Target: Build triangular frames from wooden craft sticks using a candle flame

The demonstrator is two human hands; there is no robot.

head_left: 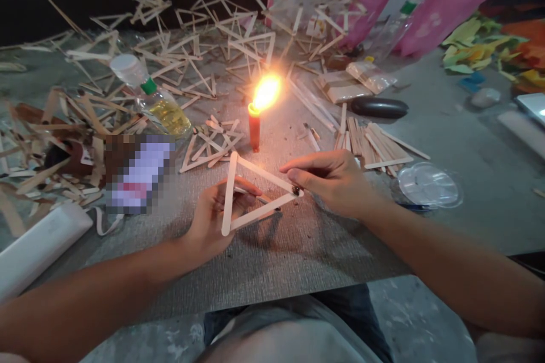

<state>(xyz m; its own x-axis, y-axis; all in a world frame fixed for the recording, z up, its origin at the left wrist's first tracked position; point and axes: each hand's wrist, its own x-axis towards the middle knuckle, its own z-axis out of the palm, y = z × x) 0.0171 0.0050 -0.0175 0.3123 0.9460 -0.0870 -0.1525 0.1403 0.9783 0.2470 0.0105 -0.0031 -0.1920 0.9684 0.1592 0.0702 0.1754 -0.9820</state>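
A triangle of ice-cream sticks (229, 195) is in my left hand (208, 215), whose fingers are closed behind its left side. A thin pale stick with a dark tip (278, 209) runs from the same hand under the triangle. The triangle's right corner carries a dark, charred-looking blob (296, 189). My right hand (336, 178) is beside that corner, thumb and index finger drawn together; anything between them is too small to make out. Just beyond the triangle, a red candle (254, 127) stands upright with a large flame (267, 92).
Joined stick triangles (204, 144) lie left of the candle, and loose sticks (387, 147) lie to the right. A bottle of yellow liquid (166, 113), a phone (142, 173) and a white power bank (46, 247) are at left. A clear plastic lid (430, 184) rests at right.
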